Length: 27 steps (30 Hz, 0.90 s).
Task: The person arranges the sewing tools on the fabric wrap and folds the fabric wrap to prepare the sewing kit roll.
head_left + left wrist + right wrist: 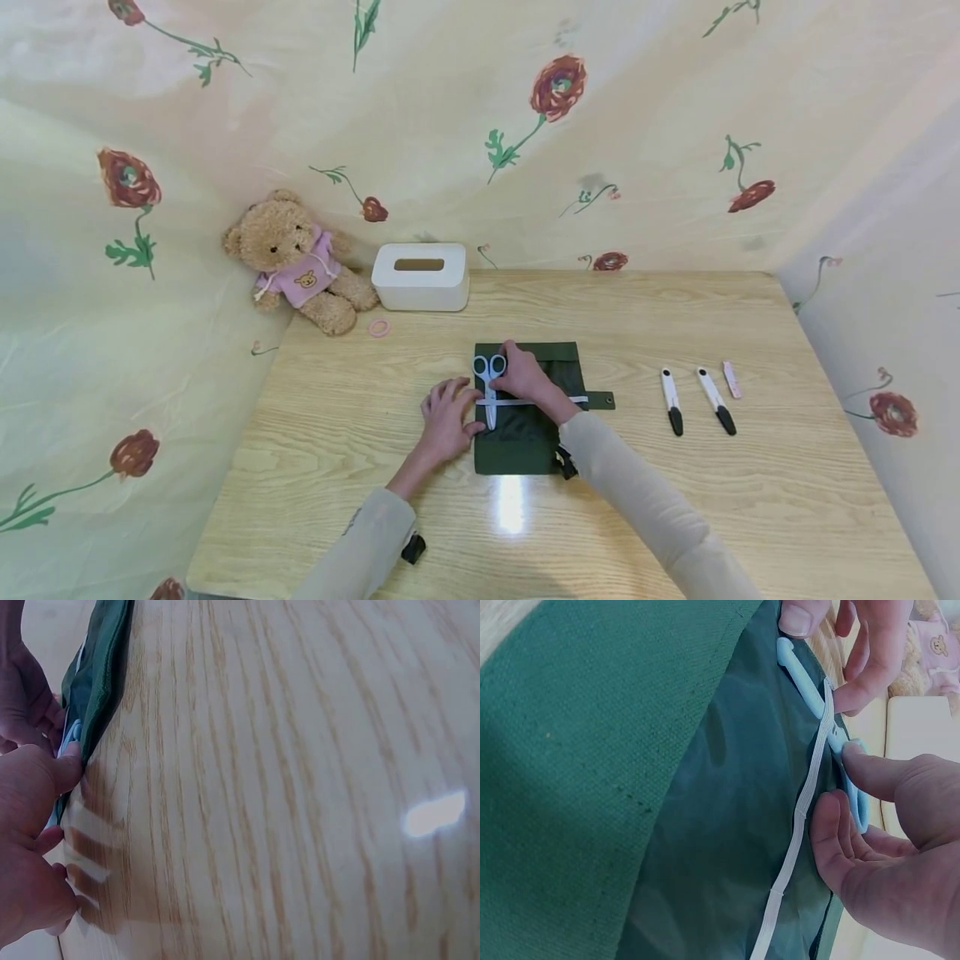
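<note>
Pale blue scissors (491,414) lie lengthwise along the left side of an unrolled dark green fabric tool roll (517,458). A white elastic band (801,806) crosses over their middle. My right hand (522,372) pinches the scissors near the finger loops, thumb on top, as the right wrist view shows. My left hand (447,421) rests at the roll's left edge with relaxed fingers on the table side. Its thumb (796,620) touches the roll close to the tip of the scissors. In the left wrist view the roll is seen edge-on and mostly hidden.
Two white-and-black handled tools (672,402) and a small pink item (731,379) lie to the right. A pink ring (379,327), a white tissue box (420,292) and a teddy bear (307,267) are at the back left. A strap with a snap (600,401) extends from the roll.
</note>
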{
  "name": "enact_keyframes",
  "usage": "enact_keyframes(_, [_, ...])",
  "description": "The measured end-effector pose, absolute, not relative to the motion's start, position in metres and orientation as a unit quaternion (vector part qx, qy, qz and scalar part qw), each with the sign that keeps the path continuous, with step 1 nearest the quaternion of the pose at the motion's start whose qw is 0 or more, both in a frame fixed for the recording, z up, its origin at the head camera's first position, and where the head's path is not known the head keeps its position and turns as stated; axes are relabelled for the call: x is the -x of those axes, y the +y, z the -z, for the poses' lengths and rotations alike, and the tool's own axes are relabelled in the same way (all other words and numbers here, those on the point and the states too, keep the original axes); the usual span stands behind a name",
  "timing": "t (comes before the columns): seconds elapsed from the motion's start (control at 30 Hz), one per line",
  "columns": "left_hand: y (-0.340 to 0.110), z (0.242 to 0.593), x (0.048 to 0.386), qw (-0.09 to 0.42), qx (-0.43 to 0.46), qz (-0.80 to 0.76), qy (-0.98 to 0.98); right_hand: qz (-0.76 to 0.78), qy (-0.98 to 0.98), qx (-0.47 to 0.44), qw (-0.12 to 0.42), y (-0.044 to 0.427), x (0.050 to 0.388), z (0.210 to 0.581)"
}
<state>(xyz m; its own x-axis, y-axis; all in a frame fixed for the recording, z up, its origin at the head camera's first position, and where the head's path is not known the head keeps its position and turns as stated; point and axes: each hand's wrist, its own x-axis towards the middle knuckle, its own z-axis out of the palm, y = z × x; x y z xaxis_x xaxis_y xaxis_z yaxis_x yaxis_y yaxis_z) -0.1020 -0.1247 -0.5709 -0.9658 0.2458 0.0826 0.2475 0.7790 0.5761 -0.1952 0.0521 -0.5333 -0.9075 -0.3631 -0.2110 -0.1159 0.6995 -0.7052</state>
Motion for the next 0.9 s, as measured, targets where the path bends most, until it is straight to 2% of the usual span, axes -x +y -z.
enact_keyframes(0.47, [-0.1256,0.5712,0.1021,-0.010,0.131,0.300,-0.945,0.328,0.915,0.141,0.190,0.0527,0.1924,0.5287])
enact_keyframes(0.9, [-0.1244,0.5698,0.1023,0.001,0.134,0.304,-0.943,0.295,0.923,0.150,0.198,0.0516,0.1947,0.5291])
